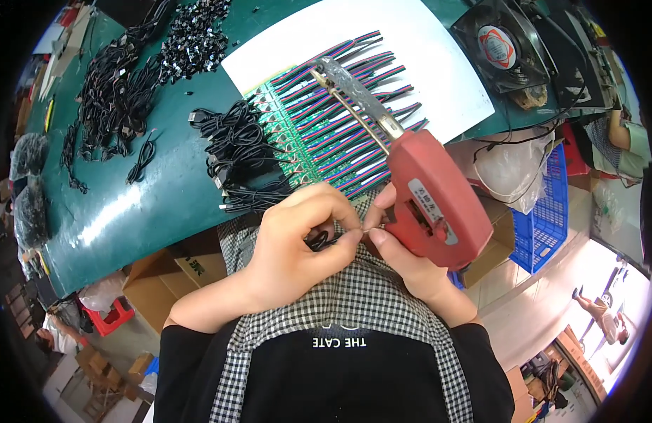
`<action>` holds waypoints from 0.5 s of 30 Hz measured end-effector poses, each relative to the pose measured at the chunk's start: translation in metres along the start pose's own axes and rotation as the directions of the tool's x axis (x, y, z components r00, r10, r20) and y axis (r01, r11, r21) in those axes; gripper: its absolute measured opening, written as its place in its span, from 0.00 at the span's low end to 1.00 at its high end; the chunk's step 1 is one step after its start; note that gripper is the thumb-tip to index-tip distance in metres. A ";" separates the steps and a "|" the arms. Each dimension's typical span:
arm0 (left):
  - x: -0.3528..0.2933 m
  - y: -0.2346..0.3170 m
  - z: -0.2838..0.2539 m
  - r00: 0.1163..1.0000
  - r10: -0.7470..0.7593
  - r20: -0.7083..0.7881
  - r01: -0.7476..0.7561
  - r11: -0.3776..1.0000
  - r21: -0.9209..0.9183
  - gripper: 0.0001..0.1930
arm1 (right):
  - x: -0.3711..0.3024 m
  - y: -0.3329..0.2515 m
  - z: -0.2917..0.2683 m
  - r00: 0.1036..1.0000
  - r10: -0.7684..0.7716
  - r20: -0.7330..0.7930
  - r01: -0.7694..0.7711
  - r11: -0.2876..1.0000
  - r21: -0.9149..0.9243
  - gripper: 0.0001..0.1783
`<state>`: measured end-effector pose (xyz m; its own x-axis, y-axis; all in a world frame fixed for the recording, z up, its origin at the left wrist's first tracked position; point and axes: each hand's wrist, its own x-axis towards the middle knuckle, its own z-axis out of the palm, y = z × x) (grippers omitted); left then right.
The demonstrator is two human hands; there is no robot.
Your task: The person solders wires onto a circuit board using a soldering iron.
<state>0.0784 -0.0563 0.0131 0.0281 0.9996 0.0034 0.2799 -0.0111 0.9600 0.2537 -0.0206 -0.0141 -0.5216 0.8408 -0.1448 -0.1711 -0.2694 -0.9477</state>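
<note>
My left hand (290,236) is closed at the front edge of the bench, with a loop of black cable (317,242) showing inside its curled fingers. Its thumb and forefinger pinch the thin cable end, where they meet the fingertips of my right hand (410,264). A red soldering gun (446,197) rests in my right hand, its long metal tip pointing up and left over the boards. Beneath that tip lies a row of green circuit boards (290,141) with bundles of coloured wires (361,77) running to the right. Coiled black cables (234,141) lie along the boards' left side.
A white sheet (453,92) lies under the boards on the green bench (178,169). More black cables (118,92) and a heap of small black connectors (195,39) are at the back left. A fan (502,49) stands back right, above a blue crate (541,218).
</note>
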 end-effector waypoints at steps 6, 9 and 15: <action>-0.009 0.004 -0.021 0.988 0.039 -0.149 0.012 0.945 0.326 0.07 | -0.022 -0.008 -0.025 0.999 -0.046 0.019 0.048 0.986 -0.157 0.33; -0.008 -0.008 -0.024 0.988 -0.028 -0.155 0.093 0.896 0.434 0.06 | -0.053 -0.008 -0.044 0.990 0.004 -0.141 -0.043 0.961 -0.272 0.21; -0.006 -0.012 -0.010 0.981 0.033 -0.193 0.089 0.801 0.592 0.07 | -0.104 0.010 -0.083 0.998 0.060 0.019 -0.035 0.784 -0.620 0.25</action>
<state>0.0654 -0.0621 0.0046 -0.1486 0.9848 0.0894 0.7946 0.0651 0.6036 0.3758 -0.0719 -0.0319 -0.5464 0.8143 -0.1959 0.4029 0.0505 -0.9139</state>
